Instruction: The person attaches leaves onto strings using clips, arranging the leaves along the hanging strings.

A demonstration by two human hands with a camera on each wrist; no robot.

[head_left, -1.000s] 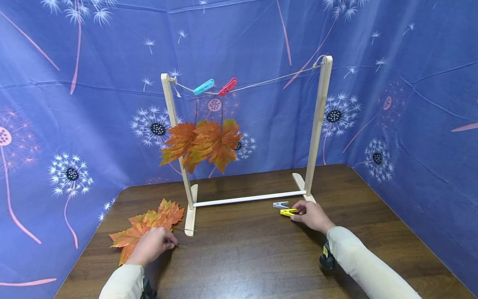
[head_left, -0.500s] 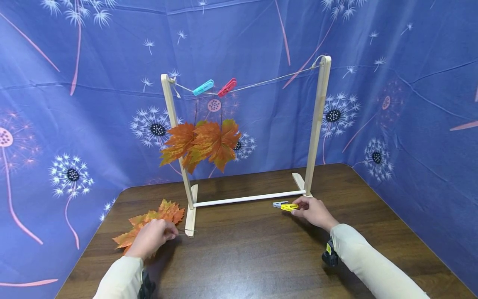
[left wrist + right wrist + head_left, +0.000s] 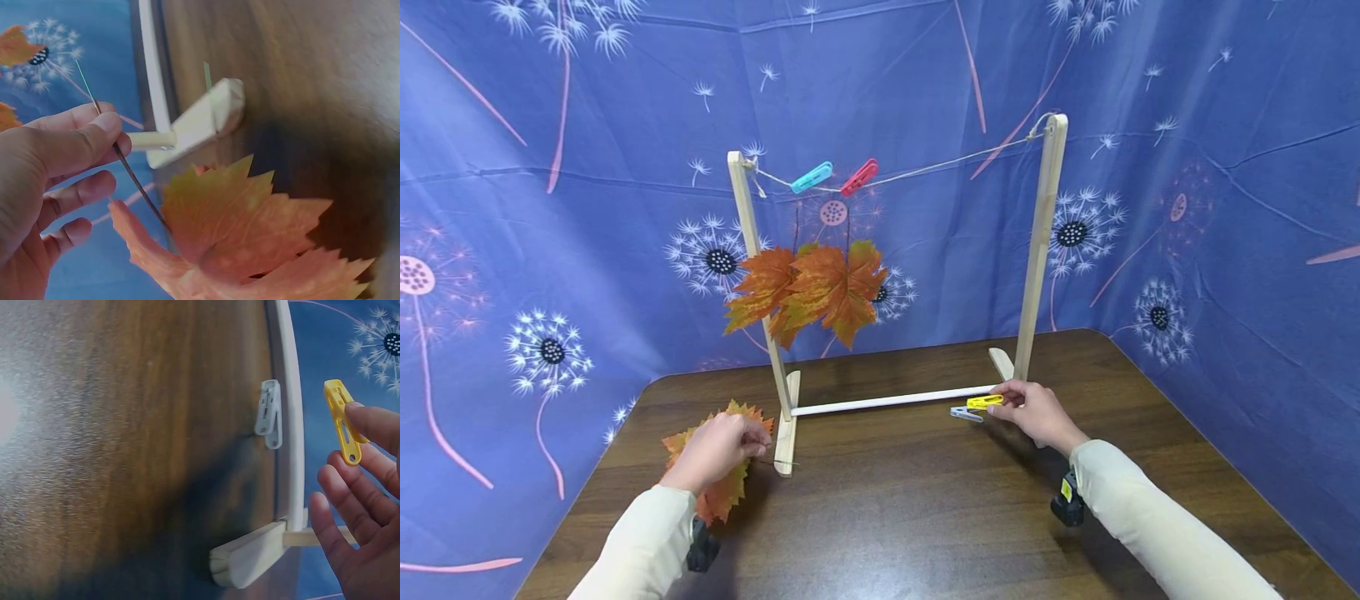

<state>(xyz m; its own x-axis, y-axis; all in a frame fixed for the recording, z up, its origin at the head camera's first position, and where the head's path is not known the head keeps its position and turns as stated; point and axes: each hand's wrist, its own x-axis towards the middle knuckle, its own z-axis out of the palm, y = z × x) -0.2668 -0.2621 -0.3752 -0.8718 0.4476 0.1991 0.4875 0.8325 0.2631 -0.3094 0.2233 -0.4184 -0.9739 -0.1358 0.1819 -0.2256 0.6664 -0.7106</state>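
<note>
My left hand (image 3: 721, 450) pinches the thin stem of an orange artificial maple leaf (image 3: 244, 231) between thumb and forefinger; the leaf hangs below the fingers. Another leaf stem lies over the rack's left foot (image 3: 785, 450). Between thumb and fingers, my right hand (image 3: 1036, 414) holds a yellow clothespin (image 3: 342, 419), raised over the table near the rack's right end. A grey clothespin (image 3: 269, 412) lies on the table beside the white crossbar (image 3: 887, 402). On the string hang two orange leaves (image 3: 838, 287), below a turquoise clothespin (image 3: 812, 177) and a red clothespin (image 3: 860, 177).
The wooden rack has a left post (image 3: 747, 208) and a right post (image 3: 1041, 242), with a sagging string (image 3: 955, 158) tied between their tops. It stands on a brown wooden table (image 3: 880, 508). Blue dandelion-print cloth (image 3: 925, 67) hangs behind and along the right side.
My left hand has risen with the leaf, which now hangs down from its stem. My right hand has lifted the yellow clothespin off the table, away from the grey one.
</note>
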